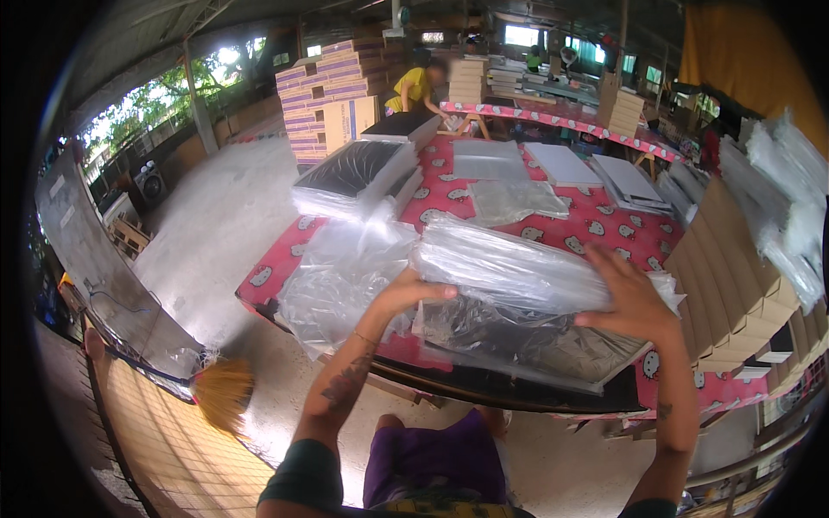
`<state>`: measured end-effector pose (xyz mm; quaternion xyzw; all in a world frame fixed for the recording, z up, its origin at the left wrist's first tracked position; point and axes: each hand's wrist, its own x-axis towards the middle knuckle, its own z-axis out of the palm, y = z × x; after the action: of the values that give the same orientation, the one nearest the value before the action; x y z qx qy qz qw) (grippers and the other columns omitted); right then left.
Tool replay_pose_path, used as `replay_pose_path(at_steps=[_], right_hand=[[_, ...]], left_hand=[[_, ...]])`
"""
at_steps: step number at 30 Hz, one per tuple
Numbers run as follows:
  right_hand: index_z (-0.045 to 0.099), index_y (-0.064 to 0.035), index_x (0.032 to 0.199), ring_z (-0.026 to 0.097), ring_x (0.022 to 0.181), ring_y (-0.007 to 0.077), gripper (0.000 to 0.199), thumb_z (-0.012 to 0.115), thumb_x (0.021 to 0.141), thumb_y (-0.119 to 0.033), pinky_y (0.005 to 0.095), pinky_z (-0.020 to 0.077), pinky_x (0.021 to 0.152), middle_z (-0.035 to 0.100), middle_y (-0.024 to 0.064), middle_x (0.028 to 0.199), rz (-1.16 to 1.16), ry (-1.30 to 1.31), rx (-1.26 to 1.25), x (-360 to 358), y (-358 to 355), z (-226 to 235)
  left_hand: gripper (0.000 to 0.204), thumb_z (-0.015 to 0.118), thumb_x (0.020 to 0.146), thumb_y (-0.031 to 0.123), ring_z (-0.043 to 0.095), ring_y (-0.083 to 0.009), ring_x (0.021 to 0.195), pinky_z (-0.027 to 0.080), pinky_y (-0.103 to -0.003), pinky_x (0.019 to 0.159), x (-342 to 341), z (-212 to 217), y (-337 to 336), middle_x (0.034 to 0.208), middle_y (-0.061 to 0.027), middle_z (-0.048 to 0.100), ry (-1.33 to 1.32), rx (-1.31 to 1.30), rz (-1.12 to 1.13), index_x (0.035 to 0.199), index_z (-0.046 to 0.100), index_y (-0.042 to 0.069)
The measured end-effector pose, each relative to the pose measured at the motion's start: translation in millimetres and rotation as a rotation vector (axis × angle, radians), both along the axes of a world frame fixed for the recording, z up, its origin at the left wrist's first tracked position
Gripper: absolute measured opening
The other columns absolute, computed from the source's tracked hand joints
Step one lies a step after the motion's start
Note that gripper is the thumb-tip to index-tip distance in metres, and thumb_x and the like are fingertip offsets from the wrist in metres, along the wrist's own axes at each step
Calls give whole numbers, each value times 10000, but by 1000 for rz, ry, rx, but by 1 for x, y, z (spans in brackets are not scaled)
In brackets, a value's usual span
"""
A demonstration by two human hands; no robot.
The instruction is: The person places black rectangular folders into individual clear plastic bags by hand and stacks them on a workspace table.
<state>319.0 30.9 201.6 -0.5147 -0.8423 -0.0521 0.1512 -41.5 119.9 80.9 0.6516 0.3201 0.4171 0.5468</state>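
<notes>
A thick bundle of clear plastic bags (509, 259) lies across the near side of a table with a pink patterned cover (432, 186). At the bundle's left end my left hand (411, 292) grips it, thumb on the near face and the other fingers mostly hidden. My right hand (635, 298) holds the right end, its fingers spread over the top and its thumb on the near side. Just below the bundle, a flat dark panel (518, 337) shows through a loose clear plastic covering. Crumpled clear plastic sheets (341, 281) lie beside my left forearm.
Plastic-wrapped dark panels (354, 177) are stacked at the table's far left. Flat pale sheets (561, 164) and a clear bag (514, 203) lie farther back. Cardboard pieces (725, 268) lean at the right. Beyond stand stacked cartons (332, 99) and a person in yellow (414, 88).
</notes>
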Motion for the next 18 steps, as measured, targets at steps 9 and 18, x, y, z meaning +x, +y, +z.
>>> replay_pose_path(at_steps=[9,18], right_hand=[[210,-44,1456,261,1367,277,913,484,837,-657,429,199,1120,273,145,1481,-99,1742,164,110,1,-213],[286,45,1400,341,1301,262,682,456,954,-442,385,237,1095,358,171,1420,-249,1627,-9,116,-14,-276]], left_hand=[[672,726,807,259,488,-200,1151,398,-334,969,25,-60,6,1257,-114,517,-450,-194,44,1329,409,-20],[650,676,844,427,526,-154,1045,430,-318,908,9,-87,-2,1140,-73,580,-112,-57,204,1271,477,-21]])
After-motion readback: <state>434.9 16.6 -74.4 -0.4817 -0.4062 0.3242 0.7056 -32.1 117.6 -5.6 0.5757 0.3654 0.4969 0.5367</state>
